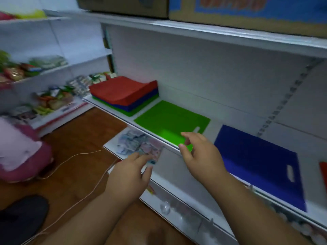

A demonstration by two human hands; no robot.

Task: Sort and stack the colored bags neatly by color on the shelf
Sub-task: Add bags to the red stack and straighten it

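Head view: one mixed stack (123, 93), one green bag (169, 119), one blue bag (261, 163) on the shelf (221, 121); both hands (131, 172) (200, 152) seemingly spread, holding nothing.

your left hand (131, 171) and right hand (200, 152) are both bare, with no gloves, rings or watch showing. your forearms are bare too, uncovered all the way down to the bottom edge of the view, and no sleeve reaches into sight. the fingers look short and rounded.
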